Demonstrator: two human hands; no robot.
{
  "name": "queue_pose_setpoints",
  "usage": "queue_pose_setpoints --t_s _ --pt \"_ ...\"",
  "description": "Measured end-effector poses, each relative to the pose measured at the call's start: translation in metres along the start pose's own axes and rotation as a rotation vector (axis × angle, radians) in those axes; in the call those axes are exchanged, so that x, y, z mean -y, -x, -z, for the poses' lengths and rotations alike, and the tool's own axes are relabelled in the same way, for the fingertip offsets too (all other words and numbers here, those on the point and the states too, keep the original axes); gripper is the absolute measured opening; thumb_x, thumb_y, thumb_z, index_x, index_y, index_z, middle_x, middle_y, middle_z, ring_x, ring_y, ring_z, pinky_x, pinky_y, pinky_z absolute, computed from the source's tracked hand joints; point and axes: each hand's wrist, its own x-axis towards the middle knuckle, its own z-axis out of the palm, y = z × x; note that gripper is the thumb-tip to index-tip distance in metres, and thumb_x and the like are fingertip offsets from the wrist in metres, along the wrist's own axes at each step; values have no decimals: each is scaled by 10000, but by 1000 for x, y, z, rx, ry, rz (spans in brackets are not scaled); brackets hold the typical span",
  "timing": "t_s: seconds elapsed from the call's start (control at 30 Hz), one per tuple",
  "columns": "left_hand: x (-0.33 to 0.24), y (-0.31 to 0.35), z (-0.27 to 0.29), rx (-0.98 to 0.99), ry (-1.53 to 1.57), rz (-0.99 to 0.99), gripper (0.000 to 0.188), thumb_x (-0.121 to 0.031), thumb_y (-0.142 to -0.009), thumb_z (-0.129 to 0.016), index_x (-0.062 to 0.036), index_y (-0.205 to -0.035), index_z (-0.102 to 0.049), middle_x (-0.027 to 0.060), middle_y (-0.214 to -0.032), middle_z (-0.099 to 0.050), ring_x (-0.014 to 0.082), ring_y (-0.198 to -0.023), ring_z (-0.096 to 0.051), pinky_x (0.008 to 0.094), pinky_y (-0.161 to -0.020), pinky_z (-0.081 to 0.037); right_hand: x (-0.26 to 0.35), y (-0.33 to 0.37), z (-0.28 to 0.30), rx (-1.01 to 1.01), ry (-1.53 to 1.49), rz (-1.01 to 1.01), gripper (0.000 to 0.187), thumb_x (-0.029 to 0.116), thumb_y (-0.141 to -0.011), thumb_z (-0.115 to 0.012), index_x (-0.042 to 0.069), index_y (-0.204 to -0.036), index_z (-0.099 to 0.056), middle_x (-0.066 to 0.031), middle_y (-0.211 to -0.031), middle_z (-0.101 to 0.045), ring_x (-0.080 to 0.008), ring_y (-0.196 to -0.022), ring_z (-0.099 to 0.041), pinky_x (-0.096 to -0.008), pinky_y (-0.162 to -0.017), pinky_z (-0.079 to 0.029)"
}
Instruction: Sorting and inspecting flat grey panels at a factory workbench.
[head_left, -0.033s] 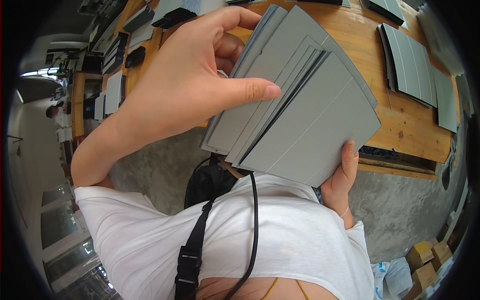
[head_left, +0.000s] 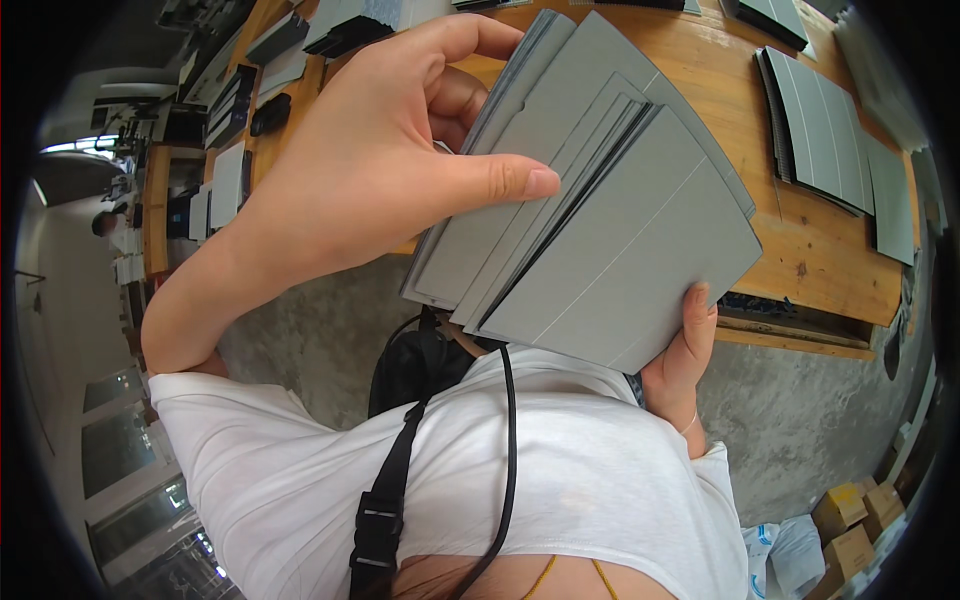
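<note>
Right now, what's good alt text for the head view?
A person's left hand and right hand hold a fanned stack of grey sheets, the left at its upper-left side, the right at its lower-right edge. Beyond is a wooden table bearing more grey sheets.

**Brown boxes (head_left: pixel 848 555) huddle at lower right**

From my remote seat I see pale plastic bags (head_left: pixel 797 560) just beside them. The grey concrete floor (head_left: pixel 800 405) spreads below the wooden table (head_left: pixel 820 262). At far left I find glazed panels (head_left: pixel 125 447) and, small and blurred, another person (head_left: pixel 108 225) near the rim of my view.
</note>
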Motion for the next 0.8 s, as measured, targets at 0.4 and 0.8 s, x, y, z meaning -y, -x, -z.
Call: queue_pose_setpoints --t_s 0.4,0.8 --pt "-3 0 4 30 73 -6 666 -77 -807 -671 76 -1334 -295 147 -939 -654 158 -882 -650 266 -802 -512 -8 -4 5 75 -14 32 457 327 -919 -520 46 -1272 -446 -76 -1225 -533 -198 -1112 -506 -340 -955 -394" --pt "-8 0 7 42 88 32 618 -99 -809 -673 32 -1321 -353 120 -915 -661 128 -841 -649 227 -761 -509 -15 -11 -6 101 -105 109 347 232 -932 -524 32 -1211 -475 -76 -1173 -558 -165 -1051 -537 -314 -902 -427"
